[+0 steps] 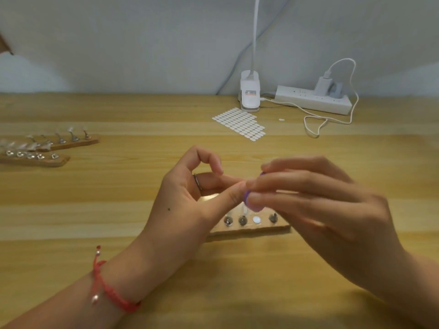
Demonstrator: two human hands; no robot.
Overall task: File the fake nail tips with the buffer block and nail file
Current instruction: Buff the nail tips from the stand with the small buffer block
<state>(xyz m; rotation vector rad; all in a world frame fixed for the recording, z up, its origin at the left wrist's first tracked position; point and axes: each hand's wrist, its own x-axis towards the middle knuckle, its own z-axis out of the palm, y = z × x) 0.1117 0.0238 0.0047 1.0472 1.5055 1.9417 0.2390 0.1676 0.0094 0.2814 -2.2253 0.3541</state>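
My right hand (316,198) pinches a small purple file (249,200) at its fingertips, blurred by motion. My left hand (197,193) meets it from the left, its thumb and middle finger pinched together at the file; a nail tip between them is too small to make out. Just below and behind both hands lies a wooden nail stand (251,227) with several metal pegs and one white dot; a clear tip rises from it under the file.
Two more wooden stands with clear nail tips (47,148) lie at the far left. A sheet of white adhesive dots (240,123), a clip lamp base (249,93) and a white power strip (313,99) with cable sit at the back right.
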